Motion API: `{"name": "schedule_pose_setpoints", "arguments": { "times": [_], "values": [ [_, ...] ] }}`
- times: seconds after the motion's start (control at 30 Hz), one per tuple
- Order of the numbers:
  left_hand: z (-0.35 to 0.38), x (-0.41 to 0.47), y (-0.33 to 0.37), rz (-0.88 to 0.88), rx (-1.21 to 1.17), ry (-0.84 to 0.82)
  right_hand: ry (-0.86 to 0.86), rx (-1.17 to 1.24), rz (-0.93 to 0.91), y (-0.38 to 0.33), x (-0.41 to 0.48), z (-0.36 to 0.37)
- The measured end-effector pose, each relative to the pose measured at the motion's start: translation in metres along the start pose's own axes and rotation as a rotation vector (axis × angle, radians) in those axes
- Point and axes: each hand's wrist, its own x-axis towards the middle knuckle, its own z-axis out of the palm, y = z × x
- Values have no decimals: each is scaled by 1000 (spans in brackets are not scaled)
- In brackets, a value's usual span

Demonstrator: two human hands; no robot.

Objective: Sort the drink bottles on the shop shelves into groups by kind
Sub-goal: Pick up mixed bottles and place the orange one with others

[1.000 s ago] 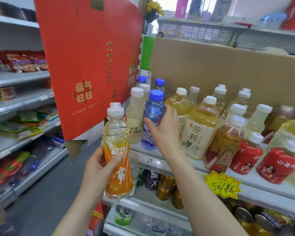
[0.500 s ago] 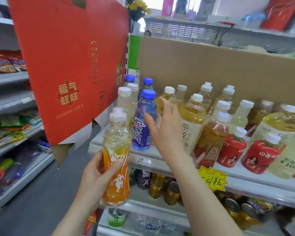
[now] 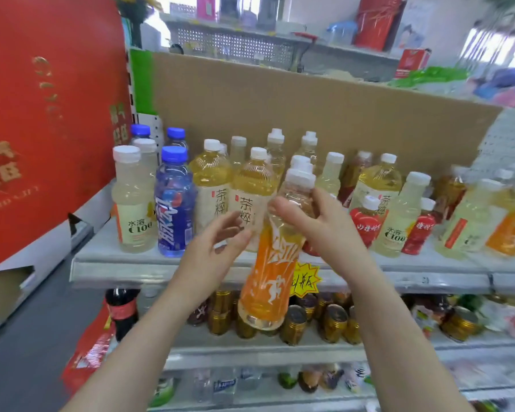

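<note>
My right hand (image 3: 315, 221) grips the neck of an orange-labelled drink bottle (image 3: 272, 269) with a white cap, which hangs tilted in front of the shelf (image 3: 149, 260). My left hand (image 3: 217, 248) is just left of it, fingers spread and off the bottle. On the shelf stand a pale C100 bottle (image 3: 134, 200), a blue bottle (image 3: 174, 203), yellow tea bottles (image 3: 213, 185), small red bottles (image 3: 364, 221) and more pale and orange bottles to the right.
A big red gift box (image 3: 48, 120) juts out on the left. A brown cardboard sheet (image 3: 309, 105) backs the shelf. Gold cans (image 3: 330, 322) and a cola bottle (image 3: 122, 310) fill the shelf below. A yellow price tag (image 3: 306, 281) hangs on the edge.
The orange bottle passed from my left hand to my right hand and moved right, in front of the tea bottles. My right hand left the blue bottle. The view shifted right.
</note>
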Motion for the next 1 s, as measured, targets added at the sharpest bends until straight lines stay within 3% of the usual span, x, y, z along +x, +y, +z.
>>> {"name": "schedule_pose_setpoints", "arguments": {
  "times": [0.3, 0.53, 0.67, 1.0],
  "values": [
    [70, 60, 27, 206, 523, 123, 369, -67, -65, 8, 53, -121],
    [104, 79, 17, 200, 706, 294, 526, -8, -166, 24, 113, -147],
    [107, 82, 13, 190, 730, 323, 506, 16, -222, 37, 149, -130],
    [111, 77, 15, 181, 695, 362, 150, -42, -174, 82, 198, -73]
  ]
}}
